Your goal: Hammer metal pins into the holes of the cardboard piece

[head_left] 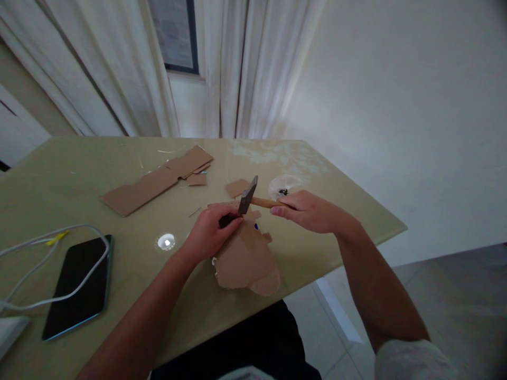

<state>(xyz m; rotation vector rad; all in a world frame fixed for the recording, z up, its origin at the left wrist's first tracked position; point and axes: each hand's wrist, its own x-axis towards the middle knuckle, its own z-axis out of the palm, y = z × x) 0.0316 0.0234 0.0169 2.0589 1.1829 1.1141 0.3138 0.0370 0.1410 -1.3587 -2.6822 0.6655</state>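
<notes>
My right hand (303,210) is wrapped round the wooden handle of a hammer (248,195). The hammer's metal head is low over the cardboard, right at the fingertips of my left hand (214,229). Thumb and forefinger of the left hand are pinched together on the cardboard; what they hold, if anything, is too small to make out. Under both hands lies a cut cardboard shape (245,258) with tabs on its right edge, a rounded lower end and a small blue spot. A strip with small holes shows behind the left fingers.
Long cardboard strips (146,189) and a small cardboard piece (236,188) lie farther back. Small black pieces (283,192) sit in clear plastic. A tablet (81,285) with a white cable (99,232) across it is at left. The table edge (309,282) runs close in front.
</notes>
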